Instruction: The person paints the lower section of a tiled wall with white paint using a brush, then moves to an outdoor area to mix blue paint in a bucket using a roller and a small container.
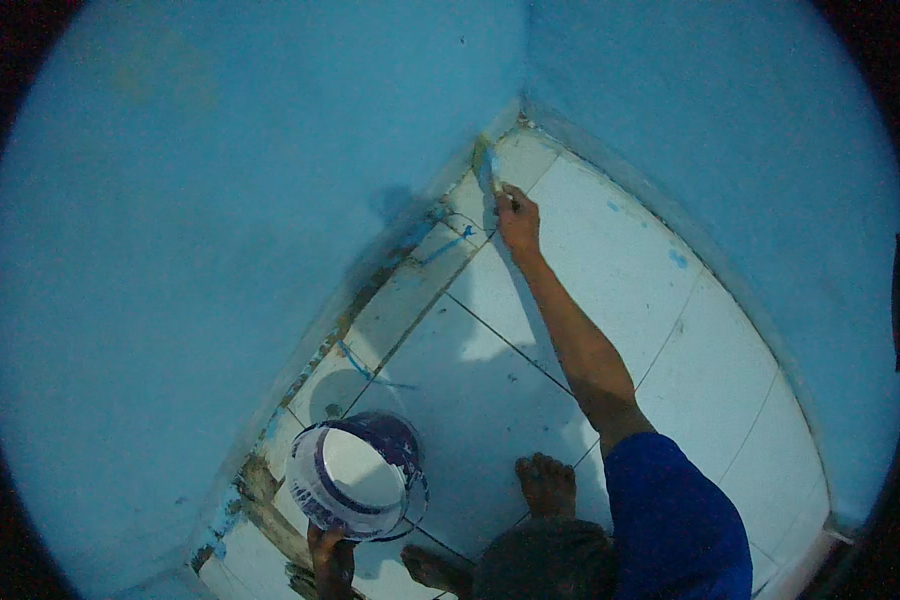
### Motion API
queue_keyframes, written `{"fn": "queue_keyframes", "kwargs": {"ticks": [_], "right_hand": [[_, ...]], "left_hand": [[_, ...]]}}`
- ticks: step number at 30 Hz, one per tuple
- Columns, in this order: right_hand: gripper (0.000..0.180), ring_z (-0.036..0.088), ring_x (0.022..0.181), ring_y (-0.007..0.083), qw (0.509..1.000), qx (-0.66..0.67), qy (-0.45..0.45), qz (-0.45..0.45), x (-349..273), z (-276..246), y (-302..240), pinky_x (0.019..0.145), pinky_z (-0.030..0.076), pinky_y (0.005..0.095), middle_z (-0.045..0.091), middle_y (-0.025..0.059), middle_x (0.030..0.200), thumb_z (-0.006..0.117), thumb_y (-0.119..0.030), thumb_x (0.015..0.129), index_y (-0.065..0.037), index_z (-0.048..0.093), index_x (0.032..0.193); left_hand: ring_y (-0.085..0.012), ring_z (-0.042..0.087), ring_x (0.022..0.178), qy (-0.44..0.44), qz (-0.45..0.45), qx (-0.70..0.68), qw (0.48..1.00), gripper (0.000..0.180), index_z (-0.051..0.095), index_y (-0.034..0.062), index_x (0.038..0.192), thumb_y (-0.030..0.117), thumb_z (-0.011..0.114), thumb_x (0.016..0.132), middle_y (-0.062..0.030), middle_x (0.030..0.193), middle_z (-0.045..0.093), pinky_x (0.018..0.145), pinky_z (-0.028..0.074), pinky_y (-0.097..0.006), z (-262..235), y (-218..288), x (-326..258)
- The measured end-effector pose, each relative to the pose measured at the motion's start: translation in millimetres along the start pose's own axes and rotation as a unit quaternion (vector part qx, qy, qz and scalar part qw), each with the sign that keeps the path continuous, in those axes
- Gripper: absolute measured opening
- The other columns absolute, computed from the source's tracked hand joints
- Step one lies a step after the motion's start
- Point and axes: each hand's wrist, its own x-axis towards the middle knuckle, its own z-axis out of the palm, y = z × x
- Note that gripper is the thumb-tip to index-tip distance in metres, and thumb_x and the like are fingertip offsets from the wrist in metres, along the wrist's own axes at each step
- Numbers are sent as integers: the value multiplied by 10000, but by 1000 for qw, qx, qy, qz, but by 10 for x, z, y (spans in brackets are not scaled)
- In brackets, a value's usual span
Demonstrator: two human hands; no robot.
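My right hand [519,220] reaches far forward, its fingers closed round the handle of a paintbrush [488,164]. The brush's tip lies against the foot of the left wall, close to the corner. Down at the lower left, my left hand [331,553] grips the near rim of a dark purple bucket [402,440]. Pale paint [362,468] shows inside it, and whitish smears coat its rim and outside. The bucket is tilted a little, and part of my left hand is hidden beneath its edge.
Two light blue walls [190,250] meet at a corner ahead. White floor tiles [630,260] carry blue paint spots and streaks. Along the left wall's base runs a rough, dirty edge [345,325]. My bare feet [547,485] stand right of the bucket.
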Motion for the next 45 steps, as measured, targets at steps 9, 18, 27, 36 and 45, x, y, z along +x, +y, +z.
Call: {"fn": "queue_keyframes", "kwargs": {"ticks": [9,18,27,36,45], "right_hand": [[304,620,790,184,980,-59,-169,-92,-1960,459,-269,723,505,336,699,103,901,564,-144,959,-59,638,1241],[283,595,781,200,998,26,-42,38,-1364,513,-550,732,482,329,658,99,834,590,-93,931,-21,630,1201],[305,621,767,171,967,46,-248,22,-2319,553,-327,718,507,345,657,96,797,584,-160,956,-67,623,1244],[327,592,688,136,994,-96,-32,-51,146,-707,-217,645,476,300,671,86,791,662,-175,908,-20,648,1196],[328,585,677,119,990,-104,29,-89,1310,-793,507,601,460,303,677,73,806,684,-196,903,-29,658,1184]], "left_hand": [[-350,566,1187,-74,230,281,929,712,417,13,1416,64,702,766,-164,1293,553,962,530,-502,-143,-95,-9],[-329,603,1140,-13,2,-84,996,679,429,-4,1391,67,687,767,-150,1250,579,942,550,-493,294,223,-64],[-333,601,1141,-5,96,128,987,702,415,1,1406,61,698,766,-152,1301,549,920,573,-475,-54,-117,21],[-378,493,1269,42,-16,-70,997,698,393,-37,1411,53,687,784,-169,1359,512,1031,473,-551,164,89,-38],[-369,517,1258,102,-15,85,991,421,629,88,1256,126,701,843,-191,1408,481,1051,462,-493,-208,-170,107]]}}
